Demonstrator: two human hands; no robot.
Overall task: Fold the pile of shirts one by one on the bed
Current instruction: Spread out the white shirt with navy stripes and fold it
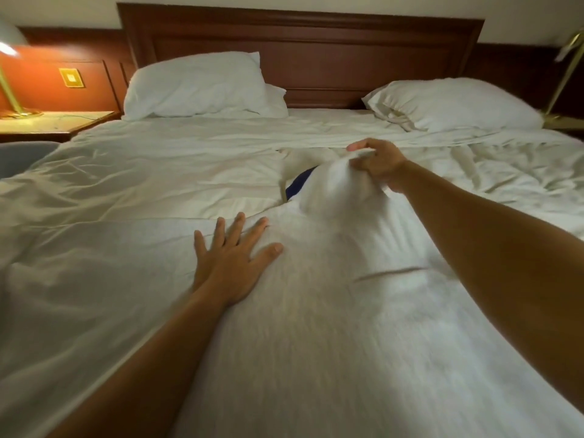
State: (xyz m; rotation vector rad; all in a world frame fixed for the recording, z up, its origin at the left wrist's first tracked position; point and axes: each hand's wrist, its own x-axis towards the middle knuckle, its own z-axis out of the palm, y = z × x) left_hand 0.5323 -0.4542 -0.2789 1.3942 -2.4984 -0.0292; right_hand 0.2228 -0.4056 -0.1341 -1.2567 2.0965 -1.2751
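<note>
A white shirt [331,305] lies spread over the near middle of the bed [126,200], hard to tell apart from the white sheets. My left hand [234,257] rests flat on the shirt's left edge with its fingers spread. My right hand [377,164] grips a bunched part of the shirt's far end and lifts it off the bed; that cloth is motion-blurred. A dark blue piece of fabric [298,181] peeks out from under the lifted cloth.
Two white pillows [196,86] [455,104] lean at the wooden headboard [300,49]. A nightstand [53,123] with a lit brass lamp [9,74] stands at the left; another brass lamp [565,64] at the right. Rumpled sheets cover the bed's right side.
</note>
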